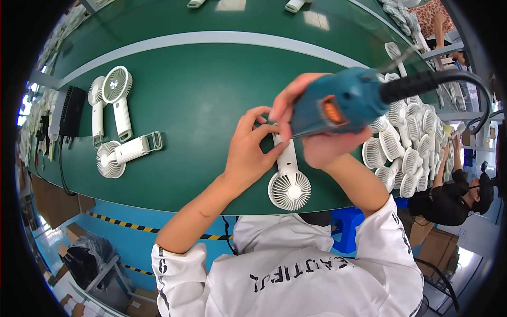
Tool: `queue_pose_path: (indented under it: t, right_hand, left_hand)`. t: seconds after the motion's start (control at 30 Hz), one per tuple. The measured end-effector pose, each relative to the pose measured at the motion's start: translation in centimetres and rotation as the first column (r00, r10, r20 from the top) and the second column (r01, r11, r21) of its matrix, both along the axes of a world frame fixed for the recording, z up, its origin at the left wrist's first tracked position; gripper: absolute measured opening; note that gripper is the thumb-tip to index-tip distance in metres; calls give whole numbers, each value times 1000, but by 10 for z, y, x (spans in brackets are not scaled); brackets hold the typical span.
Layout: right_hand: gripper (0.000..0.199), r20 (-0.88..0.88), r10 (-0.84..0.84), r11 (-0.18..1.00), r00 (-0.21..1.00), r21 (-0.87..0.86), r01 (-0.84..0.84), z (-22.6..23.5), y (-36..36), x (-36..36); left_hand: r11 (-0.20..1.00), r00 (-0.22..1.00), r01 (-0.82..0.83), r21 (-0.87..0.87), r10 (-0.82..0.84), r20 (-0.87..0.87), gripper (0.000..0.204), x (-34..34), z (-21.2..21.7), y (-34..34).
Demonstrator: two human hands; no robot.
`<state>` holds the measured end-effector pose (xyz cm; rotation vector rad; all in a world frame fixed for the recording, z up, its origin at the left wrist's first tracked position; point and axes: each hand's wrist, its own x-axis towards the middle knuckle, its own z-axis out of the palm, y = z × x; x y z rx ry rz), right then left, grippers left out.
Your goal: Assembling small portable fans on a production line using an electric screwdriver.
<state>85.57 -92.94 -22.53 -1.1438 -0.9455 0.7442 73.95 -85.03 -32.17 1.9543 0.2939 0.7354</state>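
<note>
A white handheld fan lies on the green bench in front of me, its round head toward me and its handle pointing away. My left hand is closed around the far end of that handle, thumb and fingers on either side. Gripped in my right hand is a teal electric screwdriver with an orange switch and a thick black cable. Its front end meets my left fingertips at the handle's end; the bit and the exact contact point are hidden.
Several white fans are heaped at the right. Three more fans lie on the left, near a black box with a cable. A pale strip crosses the bench's far side. A person in black is at the far right.
</note>
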Motion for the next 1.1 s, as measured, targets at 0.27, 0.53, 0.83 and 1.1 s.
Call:
queue_pose_path:
  t: [0.27, 0.53, 0.83, 1.1]
  right_hand:
    - [76, -222, -226, 744, 948, 589, 316, 32, -98, 45]
    - [71, -392, -391, 717, 833, 437, 543, -3, -167, 46]
    - [72, -574, -401, 720, 714, 285, 633, -21, -202, 27]
    - [66, -333, -614, 662, 715, 277, 697, -24, -218, 21]
  left_hand:
    - [952, 974, -44, 304, 108, -198, 50, -2, 33, -7]
    - [897, 729, 314, 312, -16, -685, 60, 19, 75, 3]
    - [270, 800, 594, 757, -104, -591, 37, 248, 71, 191]
    - [194, 864, 499, 845, -183, -469, 50, 344, 62, 170]
